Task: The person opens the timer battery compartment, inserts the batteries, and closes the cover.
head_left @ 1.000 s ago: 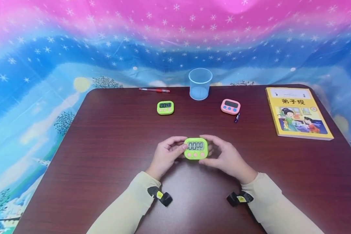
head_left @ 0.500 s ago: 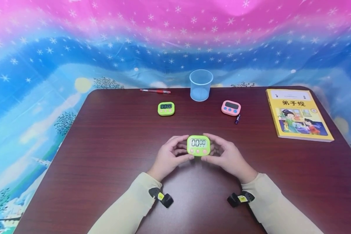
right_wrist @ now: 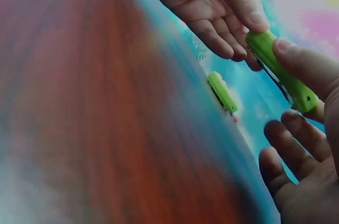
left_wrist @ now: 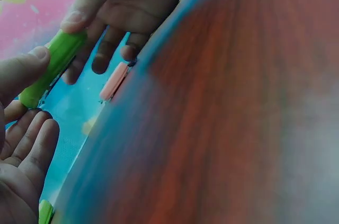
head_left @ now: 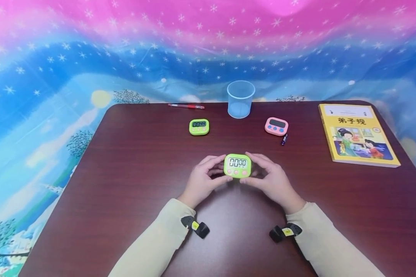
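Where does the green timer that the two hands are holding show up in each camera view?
Head: the held green timer sits mid-frame, between left hand and right hand.
Left wrist: upper left, edge-on, pinched between thumbs.
Right wrist: upper right, edge-on.
Shared landmark: the dark red table, seen in all three views.

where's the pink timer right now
In the head view, the pink square timer lies on the far right-centre of the dark wooden table, right of the clear plastic cup.
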`<action>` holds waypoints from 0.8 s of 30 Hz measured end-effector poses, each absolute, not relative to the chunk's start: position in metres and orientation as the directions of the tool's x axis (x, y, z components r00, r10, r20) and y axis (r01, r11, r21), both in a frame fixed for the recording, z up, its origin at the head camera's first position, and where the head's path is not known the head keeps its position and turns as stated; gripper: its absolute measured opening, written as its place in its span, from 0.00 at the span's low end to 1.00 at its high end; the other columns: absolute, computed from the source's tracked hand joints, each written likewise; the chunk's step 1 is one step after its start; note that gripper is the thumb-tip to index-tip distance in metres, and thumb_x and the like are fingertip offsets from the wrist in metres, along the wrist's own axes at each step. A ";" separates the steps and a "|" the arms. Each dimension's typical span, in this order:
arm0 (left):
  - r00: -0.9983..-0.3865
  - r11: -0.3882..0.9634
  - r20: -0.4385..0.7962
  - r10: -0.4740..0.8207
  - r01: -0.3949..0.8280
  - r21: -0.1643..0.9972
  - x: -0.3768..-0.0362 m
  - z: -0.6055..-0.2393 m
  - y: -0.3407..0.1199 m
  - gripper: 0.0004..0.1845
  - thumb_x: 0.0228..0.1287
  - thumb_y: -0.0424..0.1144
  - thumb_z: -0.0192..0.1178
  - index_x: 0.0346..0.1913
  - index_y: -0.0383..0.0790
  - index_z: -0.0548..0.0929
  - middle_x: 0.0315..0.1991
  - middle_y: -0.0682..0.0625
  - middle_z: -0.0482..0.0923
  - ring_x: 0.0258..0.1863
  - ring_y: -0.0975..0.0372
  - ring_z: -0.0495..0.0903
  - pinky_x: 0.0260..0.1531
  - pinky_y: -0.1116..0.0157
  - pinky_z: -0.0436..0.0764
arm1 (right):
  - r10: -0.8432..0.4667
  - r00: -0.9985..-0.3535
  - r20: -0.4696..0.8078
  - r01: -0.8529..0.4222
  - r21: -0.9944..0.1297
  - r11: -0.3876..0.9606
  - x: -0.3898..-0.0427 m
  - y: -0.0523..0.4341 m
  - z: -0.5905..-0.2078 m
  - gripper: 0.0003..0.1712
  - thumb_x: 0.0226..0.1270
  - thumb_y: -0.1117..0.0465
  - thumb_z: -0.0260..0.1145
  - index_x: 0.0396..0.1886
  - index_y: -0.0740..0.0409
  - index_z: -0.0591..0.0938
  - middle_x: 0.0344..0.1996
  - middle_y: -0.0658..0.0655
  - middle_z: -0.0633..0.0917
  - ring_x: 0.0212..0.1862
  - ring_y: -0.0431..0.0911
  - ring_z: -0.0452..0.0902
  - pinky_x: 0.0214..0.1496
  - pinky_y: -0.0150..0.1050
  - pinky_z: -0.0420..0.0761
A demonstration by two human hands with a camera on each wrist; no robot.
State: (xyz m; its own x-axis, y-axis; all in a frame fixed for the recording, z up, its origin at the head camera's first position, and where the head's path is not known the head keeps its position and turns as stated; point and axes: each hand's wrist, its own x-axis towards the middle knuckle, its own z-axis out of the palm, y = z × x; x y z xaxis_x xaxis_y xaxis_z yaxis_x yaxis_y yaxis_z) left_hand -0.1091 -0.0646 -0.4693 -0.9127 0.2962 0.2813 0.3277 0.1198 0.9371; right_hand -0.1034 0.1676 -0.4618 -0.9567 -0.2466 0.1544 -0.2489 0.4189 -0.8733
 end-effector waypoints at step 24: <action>-0.964 0.220 0.235 0.127 0.258 0.941 -0.151 -0.479 -0.046 0.30 0.55 0.33 0.76 0.63 0.36 0.81 0.47 0.47 0.80 0.45 0.60 0.86 0.46 0.70 0.85 | -0.079 -0.974 0.210 -0.222 -0.847 0.483 -0.147 0.167 -0.478 0.39 0.54 0.51 0.81 0.66 0.52 0.79 0.56 0.51 0.83 0.41 0.45 0.81 0.39 0.26 0.81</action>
State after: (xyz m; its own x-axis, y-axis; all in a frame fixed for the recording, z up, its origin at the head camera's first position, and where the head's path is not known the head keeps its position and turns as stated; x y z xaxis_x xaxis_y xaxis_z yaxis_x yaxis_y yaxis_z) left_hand -0.1513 -0.0458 -0.4788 -0.9638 0.1269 0.2346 0.2579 0.2197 0.9409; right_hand -0.1474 0.1674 -0.4777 -0.9745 -0.0787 0.2101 -0.2217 0.4830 -0.8471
